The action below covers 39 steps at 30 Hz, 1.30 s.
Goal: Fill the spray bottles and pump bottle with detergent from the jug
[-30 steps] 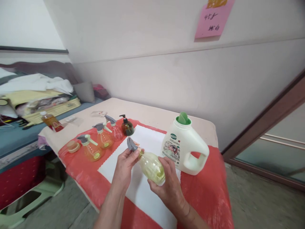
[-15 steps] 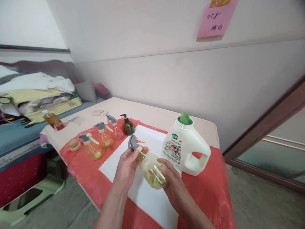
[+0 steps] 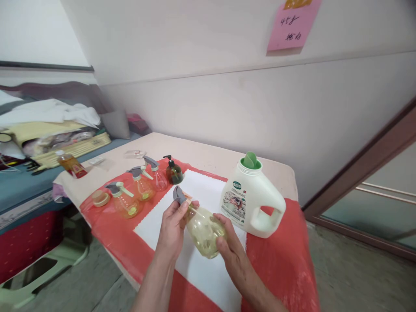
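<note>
The person's bare left forearm [image 3: 154,281] enters from the near edge, left of centre, and slants far and slightly right to a nearly straight wrist. The bare left hand [image 3: 172,223] points far and right, its thumb and fingers brought together in a pinching grip. The bare right forearm [image 3: 260,288] comes in from the near right and slants far and left. The bare right hand [image 3: 230,245] curves in a wide, cupping grasp, thumb on the near side, fingers on the far side. Both hands are raised, well apart.
</note>
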Available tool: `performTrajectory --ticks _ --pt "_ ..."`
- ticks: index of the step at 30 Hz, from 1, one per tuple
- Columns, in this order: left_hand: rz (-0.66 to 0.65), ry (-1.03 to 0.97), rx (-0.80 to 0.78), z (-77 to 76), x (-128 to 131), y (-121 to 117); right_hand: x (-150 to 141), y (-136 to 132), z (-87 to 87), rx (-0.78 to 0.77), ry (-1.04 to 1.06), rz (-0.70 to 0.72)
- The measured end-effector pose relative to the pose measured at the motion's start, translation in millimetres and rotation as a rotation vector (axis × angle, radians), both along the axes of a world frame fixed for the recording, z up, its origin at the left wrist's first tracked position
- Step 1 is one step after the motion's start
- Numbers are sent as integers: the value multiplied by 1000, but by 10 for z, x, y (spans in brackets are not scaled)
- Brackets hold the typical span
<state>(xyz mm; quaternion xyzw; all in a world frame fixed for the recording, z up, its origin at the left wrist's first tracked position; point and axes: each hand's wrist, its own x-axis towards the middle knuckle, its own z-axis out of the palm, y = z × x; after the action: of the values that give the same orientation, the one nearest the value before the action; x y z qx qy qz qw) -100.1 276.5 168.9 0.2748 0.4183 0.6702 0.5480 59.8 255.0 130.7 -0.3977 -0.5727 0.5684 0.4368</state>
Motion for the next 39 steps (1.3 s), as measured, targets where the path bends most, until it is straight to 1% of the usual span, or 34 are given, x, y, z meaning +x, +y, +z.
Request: performTrajectory --ticks 2,3,4,5,8,10,14,17,19,21,23,25,27,30,31,32,33,34,35,37,38,39 --pt "-11 -1 -5 12 -4 -5 -23 -10 -13 42 -36 -65" --pt "-24 -4 -3 16 -8 -10 -36 -13 -9 16 -18 -78" --pt "-41 -11 1 19 -11 -15 -48 -15 2 -50 36 -63" --pt "-59 -22 7 22 -14 -22 -57 -19 21 -151 127 -15" --pt "-100 -70 15 32 -4 -45 -77 -37 89 -526 498 221" --pt "-112 -103 15 38 20 -56 -89 -55 115 -688 649 273" --pt "-111 -151 30 44 95 -61 -120 -94 98 -839 791 288" --pt "-104 -171 31 47 169 -59 -147 -121 80 -907 858 291" --pt "-80 -168 26 47 222 -65 -166 -130 85 -903 868 275" --pt "-27 -147 29 43 266 -80 -181 -125 97 -862 827 248" --pt "21 -120 43 36 292 -98 -185 -110 107 -806 724 202" --pt "61 -93 58 25 299 -109 -178 -98 105 -717 587 111" --pt "107 -58 56 10 293 -100 -164 -103 85 -537 404 -13" --pt "206 -23 32 -7 278 -61 -157 -143 26 -142 113 -132" --pt "235 -16 24 -7 273 -49 -162 -158 4 -35 33 -163" --pt "253 -7 17 -2 269 -41 -169 -168 -16 37 -15 -189" --pt "254 0 13 6 266 -38 -177 -172 -29 64 -23 -202" --pt "237 1 10 18 262 -42 -184 -170 -35 41 12 -182" --pt "202 -9 9 32 259 -50 -190 -163 -33 -32 95 -129" --pt "126 -52 7 59 256 -74 -197 -141 -6 -282 355 65" --pt "103 -73 8 67 257 -85 -198 -131 13 -416 483 159" --pt "96 -87 7 70 258 -94 -198 -124 32 -530 584 224"
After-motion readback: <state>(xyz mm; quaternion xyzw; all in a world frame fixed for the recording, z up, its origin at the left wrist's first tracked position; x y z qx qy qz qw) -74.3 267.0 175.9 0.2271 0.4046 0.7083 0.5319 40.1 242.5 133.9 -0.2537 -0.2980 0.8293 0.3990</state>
